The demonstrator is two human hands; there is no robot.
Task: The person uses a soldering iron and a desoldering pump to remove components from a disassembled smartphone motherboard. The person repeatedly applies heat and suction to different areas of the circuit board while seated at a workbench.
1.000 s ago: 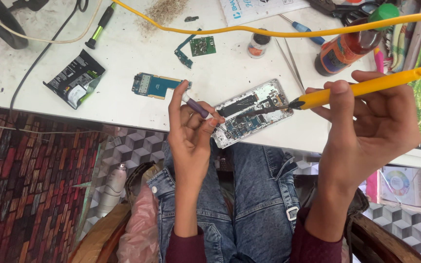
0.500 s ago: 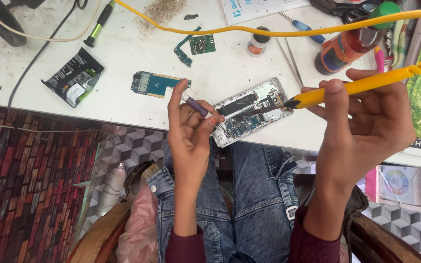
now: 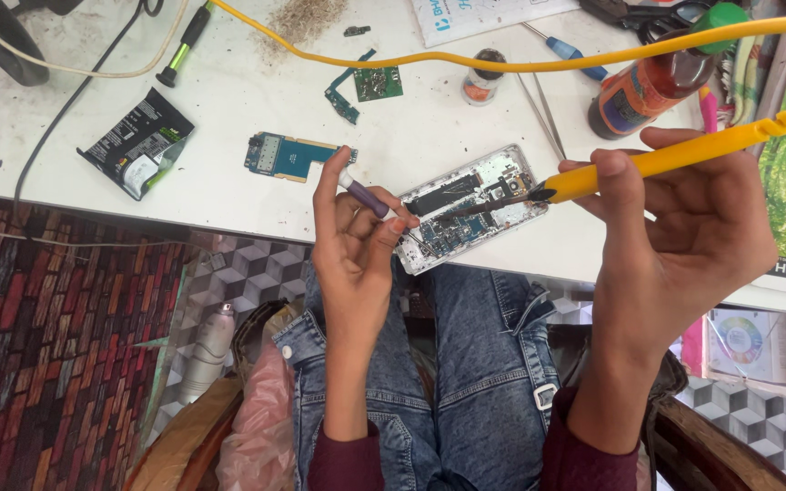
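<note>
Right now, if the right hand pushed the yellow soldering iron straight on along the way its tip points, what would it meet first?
The right hand aims the soldering iron leftward at the opened phone. Its dark tip already looks at or just above the phone's board, so that comes first; the left hand lies beyond. Depth is unclear.

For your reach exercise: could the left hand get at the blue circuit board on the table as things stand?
Probably yes: the blue board lies bare just beyond the left hand, nothing between them, though that hand already holds a small purple tool.
</note>
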